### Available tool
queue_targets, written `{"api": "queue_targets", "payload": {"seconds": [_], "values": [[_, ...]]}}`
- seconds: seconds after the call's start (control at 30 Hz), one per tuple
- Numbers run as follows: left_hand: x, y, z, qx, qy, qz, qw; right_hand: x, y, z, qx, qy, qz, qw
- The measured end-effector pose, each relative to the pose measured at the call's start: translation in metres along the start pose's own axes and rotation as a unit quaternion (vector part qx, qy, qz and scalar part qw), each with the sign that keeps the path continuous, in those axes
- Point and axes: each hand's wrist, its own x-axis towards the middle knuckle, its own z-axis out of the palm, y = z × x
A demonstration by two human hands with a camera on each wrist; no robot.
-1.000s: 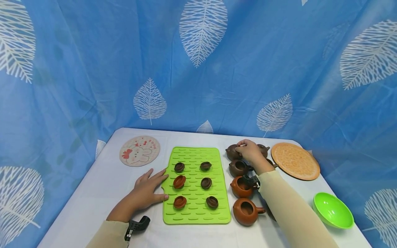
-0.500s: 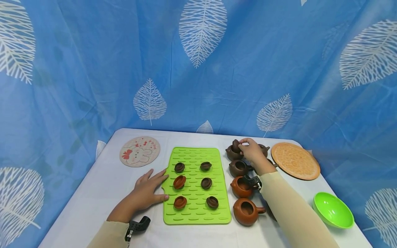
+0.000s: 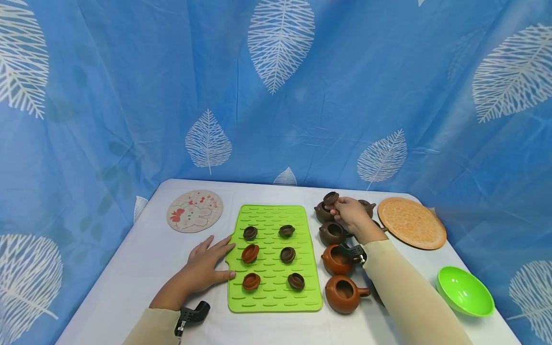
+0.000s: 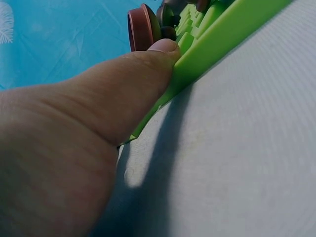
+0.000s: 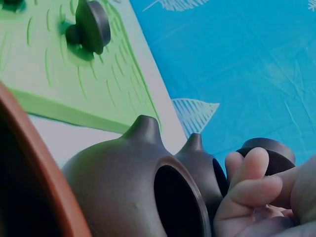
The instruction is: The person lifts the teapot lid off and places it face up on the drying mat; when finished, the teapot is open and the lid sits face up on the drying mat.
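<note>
My right hand [image 3: 351, 213] pinches a dark brown teapot lid [image 3: 331, 198], tipped with its hollow underside up, just above the far dark teapot [image 3: 323, 213]. The right wrist view shows the lid [image 5: 271, 150] over the curled fingers [image 5: 247, 182]. Nearer along the same row stand another dark teapot [image 3: 332, 234] and two reddish-brown teapots [image 3: 335, 261], their mouths uncovered. My left hand [image 3: 202, 268] lies spread at the left edge of the green mat [image 3: 276, 299], its thumb on the rim. Several dark and reddish lids [image 3: 250, 254] lie on that mat in two columns.
More dark teapots [image 3: 366, 207] stand right of the row, mostly hidden by my right forearm. A round orange-brown mat [image 3: 411, 224] and a bright green bowl [image 3: 465, 292] are farther right. A round bunny mat [image 3: 195, 211] lies back left. Blue curtain hangs behind the table.
The right hand has raised the dark lid up from the far teapot's mouth and turned it underside up. The left hand has stayed in place.
</note>
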Motion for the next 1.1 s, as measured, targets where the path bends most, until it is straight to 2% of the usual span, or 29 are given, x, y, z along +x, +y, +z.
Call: {"api": "queue_targets", "payload": {"seconds": [0.2, 0.53, 0.9, 1.1], "values": [[-0.001, 0.002, -0.001, 0.002, 0.000, 0.000, 1.0000, 0.000, 0.001, 0.002, 0.062, -0.019, 0.010, 0.998], [0.001, -0.002, 0.001, 0.006, 0.000, 0.004, 1.0000, -0.004, -0.003, 0.011, 0.059, -0.025, -0.005, 0.998], [-0.001, -0.002, 0.000, 0.003, 0.001, 0.011, 0.9999, -0.004, -0.011, 0.046, 0.092, -0.046, -0.019, 0.995], [-0.003, 0.001, -0.001, -0.005, 0.000, 0.012, 0.9999, -0.005, -0.017, 0.067, 0.090, -0.056, -0.031, 0.994]]}}
